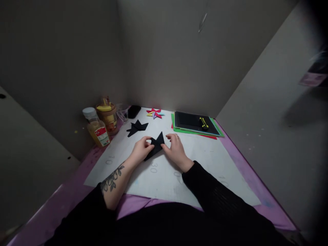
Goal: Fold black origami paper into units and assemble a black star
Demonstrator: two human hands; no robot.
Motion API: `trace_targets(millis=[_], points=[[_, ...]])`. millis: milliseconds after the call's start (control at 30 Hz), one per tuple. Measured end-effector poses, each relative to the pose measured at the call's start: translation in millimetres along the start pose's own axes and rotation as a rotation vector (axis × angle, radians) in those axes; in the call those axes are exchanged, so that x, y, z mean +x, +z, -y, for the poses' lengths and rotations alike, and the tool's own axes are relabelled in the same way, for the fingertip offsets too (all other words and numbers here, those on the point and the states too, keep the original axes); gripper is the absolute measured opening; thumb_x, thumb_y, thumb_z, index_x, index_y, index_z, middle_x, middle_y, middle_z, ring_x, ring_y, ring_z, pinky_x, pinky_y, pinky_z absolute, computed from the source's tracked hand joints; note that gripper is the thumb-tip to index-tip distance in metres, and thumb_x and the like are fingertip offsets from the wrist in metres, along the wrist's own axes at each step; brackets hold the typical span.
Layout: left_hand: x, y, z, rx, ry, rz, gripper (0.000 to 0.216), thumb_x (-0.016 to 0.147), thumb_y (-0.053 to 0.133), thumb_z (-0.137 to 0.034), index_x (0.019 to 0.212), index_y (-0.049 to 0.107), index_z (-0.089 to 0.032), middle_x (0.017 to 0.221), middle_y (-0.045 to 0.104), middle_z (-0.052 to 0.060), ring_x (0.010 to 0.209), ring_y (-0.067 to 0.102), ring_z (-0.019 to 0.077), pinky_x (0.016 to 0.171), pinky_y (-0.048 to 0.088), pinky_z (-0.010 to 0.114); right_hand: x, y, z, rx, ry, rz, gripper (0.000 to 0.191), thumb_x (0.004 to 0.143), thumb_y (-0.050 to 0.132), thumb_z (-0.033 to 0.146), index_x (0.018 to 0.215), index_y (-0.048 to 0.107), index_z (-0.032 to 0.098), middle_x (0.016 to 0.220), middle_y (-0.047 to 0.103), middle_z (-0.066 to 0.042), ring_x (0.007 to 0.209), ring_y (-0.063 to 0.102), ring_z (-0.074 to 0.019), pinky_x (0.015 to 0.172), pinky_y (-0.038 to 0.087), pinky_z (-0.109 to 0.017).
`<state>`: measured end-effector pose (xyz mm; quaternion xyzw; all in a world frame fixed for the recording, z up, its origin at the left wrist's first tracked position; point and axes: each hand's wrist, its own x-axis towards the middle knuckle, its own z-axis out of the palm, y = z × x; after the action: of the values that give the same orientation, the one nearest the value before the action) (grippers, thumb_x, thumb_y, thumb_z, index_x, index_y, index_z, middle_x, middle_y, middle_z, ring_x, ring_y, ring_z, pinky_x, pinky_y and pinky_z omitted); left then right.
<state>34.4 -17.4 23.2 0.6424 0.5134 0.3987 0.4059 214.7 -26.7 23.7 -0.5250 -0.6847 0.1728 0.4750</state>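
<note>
Both hands hold a piece of folded black paper [156,147] over the middle of the white sheet [200,191]. My left hand [140,150] pinches its left side between thumb and fingers. On the right edge rests the thumb of my right hand [175,150], its fingers curled just beyond the paper. One sharp point of the paper rises between the hands, and the lower part slants down to the left. Another black folded-paper shape [137,127] with several points lies a little farther back on the left. Behind it sits a multicoloured paper star [155,113].
At the back right, a yellow-and-black cutter [204,123] lies on a stack of coloured paper [186,119]. A white-capped bottle [97,130], a yellow-lidded cup [109,116], a clear plastic cup [123,113] and a dark phone-like object [134,111] stand or lie at the left. Grey walls enclose the table.
</note>
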Motion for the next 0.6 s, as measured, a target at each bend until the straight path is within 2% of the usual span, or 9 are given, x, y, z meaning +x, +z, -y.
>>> trace_targets(millis=[67,233,333,400,467,600], points=[[3,2,6,0.165,0.088,0.002,0.042,0.074,0.060,-0.024,0.115,0.055,-0.016,0.070,0.064,0.000,0.064,0.060,0.0155,0.062,0.044,0.025,1,4,-3,-0.074,-0.048,0.083,0.026,0.072,0.061,0.025,0.096,0.054,0.018,0.093,0.057,-0.007,0.088,0.052,-0.0204,0.080,0.041,-0.033],[10,-1,16,0.360,0.236,0.112,0.051,0.081,0.044,-0.012,0.132,0.044,-0.016,0.101,0.069,0.008,0.092,0.062,0.0194,0.083,0.045,0.030,5,18,-14,-0.138,0.138,0.333,0.028,0.070,0.065,0.029,0.095,0.057,0.019,0.083,0.056,-0.001,0.073,0.052,-0.0157,0.065,0.039,-0.026],[9,-20,16,0.563,0.299,0.081,0.045,0.078,0.044,-0.007,0.121,0.055,-0.013,0.115,0.063,0.013,0.107,0.056,0.0235,0.092,0.041,0.034,7,23,-15,-0.261,0.126,0.385,0.021,0.070,0.067,0.030,0.086,0.058,0.018,0.079,0.057,-0.002,0.069,0.050,-0.0154,0.061,0.035,-0.026],[6,-37,13,0.697,0.252,0.077,0.039,0.076,0.045,-0.006,0.109,0.064,-0.015,0.107,0.066,0.011,0.101,0.058,0.0241,0.089,0.042,0.034,9,25,-14,-0.342,0.108,0.400,0.019,0.071,0.067,0.033,0.079,0.058,0.018,0.077,0.057,-0.003,0.068,0.049,-0.0160,0.058,0.031,-0.026],[3,-52,9,0.769,0.197,0.162,0.036,0.076,0.044,-0.007,0.100,0.069,-0.018,0.097,0.069,0.009,0.091,0.061,0.0228,0.082,0.045,0.031,11,26,-14,-0.399,0.092,0.414,0.018,0.073,0.065,0.035,0.074,0.058,0.019,0.075,0.057,-0.004,0.067,0.049,-0.0169,0.057,0.029,-0.027],[1,-57,5,0.762,0.270,0.289,0.037,0.077,0.043,-0.009,0.098,0.071,-0.019,0.097,0.069,0.008,0.088,0.062,0.0213,0.080,0.044,0.029,18,20,-22,-0.476,0.083,0.445,0.017,0.078,0.060,0.034,0.071,0.058,0.019,0.077,0.058,-0.006,0.069,0.050,-0.0184,0.058,0.027,-0.028]])
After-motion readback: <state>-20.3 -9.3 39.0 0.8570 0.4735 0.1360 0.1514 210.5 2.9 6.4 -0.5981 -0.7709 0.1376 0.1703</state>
